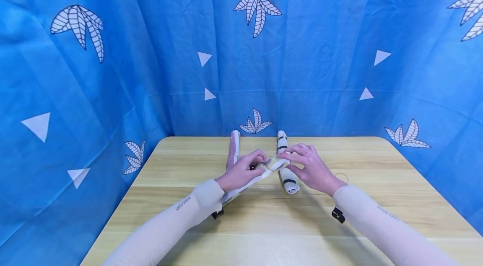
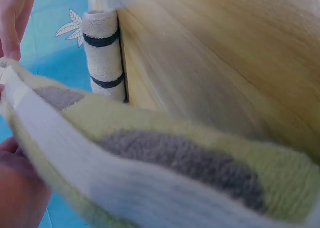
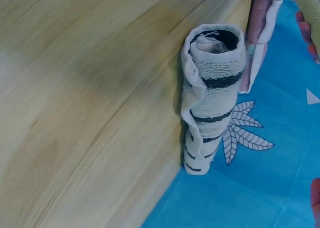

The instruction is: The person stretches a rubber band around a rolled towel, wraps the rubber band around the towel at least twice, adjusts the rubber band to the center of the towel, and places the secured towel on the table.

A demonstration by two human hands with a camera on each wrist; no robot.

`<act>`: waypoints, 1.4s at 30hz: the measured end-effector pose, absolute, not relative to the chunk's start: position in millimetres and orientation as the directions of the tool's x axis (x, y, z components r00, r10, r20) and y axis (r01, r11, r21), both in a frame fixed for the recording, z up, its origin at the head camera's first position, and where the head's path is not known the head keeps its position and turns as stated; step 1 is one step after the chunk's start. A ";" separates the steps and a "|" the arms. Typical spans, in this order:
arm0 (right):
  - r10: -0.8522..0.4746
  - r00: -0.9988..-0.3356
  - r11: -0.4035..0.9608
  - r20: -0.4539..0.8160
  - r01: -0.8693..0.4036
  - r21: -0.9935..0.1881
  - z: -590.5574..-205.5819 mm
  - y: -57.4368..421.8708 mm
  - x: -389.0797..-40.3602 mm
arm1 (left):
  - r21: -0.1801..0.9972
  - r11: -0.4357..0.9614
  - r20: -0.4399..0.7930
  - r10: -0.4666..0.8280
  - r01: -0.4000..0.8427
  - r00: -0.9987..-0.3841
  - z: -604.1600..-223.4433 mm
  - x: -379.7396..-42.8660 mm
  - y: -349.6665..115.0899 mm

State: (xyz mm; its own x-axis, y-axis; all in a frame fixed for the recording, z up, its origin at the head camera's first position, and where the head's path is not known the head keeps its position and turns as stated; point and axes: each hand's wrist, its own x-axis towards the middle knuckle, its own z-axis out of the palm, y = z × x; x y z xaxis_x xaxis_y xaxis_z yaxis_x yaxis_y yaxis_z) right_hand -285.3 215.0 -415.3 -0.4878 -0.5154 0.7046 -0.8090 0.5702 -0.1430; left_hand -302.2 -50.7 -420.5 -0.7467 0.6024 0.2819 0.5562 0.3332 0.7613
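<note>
A rolled green towel (image 2: 280,173) with grey spots and a white edge is held at a slant over the table between both hands. My left hand (image 1: 241,172) grips it along its length, fingers curled around it. At its far end my right hand (image 1: 310,169) pinches it with thumb and fingers; in the left wrist view those fingertips (image 2: 11,47) are right at the towel's end. A thin tan band seems to cross the roll between the hands. Beneath the right hand lies a rolled white towel (image 3: 217,102) with black stripes, partly hidden in the head view.
A rolled pink towel (image 1: 232,148) with a white edge lies behind the left hand, near the back edge of the wooden table (image 1: 264,232). Right of the right wrist lies a thin loop (image 1: 342,175). A blue patterned curtain (image 1: 320,69) hangs around the table.
</note>
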 end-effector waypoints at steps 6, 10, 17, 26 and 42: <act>-0.469 -0.547 0.600 0.694 -0.774 -0.204 -414.7 211.7 -284.0 | 0.602 0.449 0.336 0.607 0.660 -0.720 -424.4 -293.3 -47.7; -0.435 -0.579 0.623 0.690 -0.747 -0.234 -415.0 211.4 -283.0 | 0.235 0.538 0.470 0.666 0.810 -0.579 -425.5 -288.1 -45.5; -0.411 -0.604 0.694 0.683 -0.693 -0.195 -412.0 210.6 -279.8 | -0.103 0.563 0.522 0.732 0.820 -0.438 -422.6 -285.8 -42.3; -0.406 -0.642 0.746 0.650 -0.644 -0.170 -409.2 207.7 -277.1 | -0.134 0.590 0.459 0.749 0.796 -0.478 -425.0 -286.0 -32.0; -0.318 -0.772 0.720 0.550 -0.574 -0.390 -404.2 214.1 -279.7 | -0.012 0.592 0.519 0.692 0.806 -0.501 -433.7 -291.3 -43.3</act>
State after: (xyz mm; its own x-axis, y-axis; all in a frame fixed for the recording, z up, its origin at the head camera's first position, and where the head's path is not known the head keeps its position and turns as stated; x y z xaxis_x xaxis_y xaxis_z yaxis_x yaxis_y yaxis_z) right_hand -279.7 214.1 -404.2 -0.7724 -0.3185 0.5495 -0.5743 0.7198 -0.3901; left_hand -291.3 -43.3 -433.7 -0.5014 0.6919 0.5194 0.8056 0.5924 -0.0115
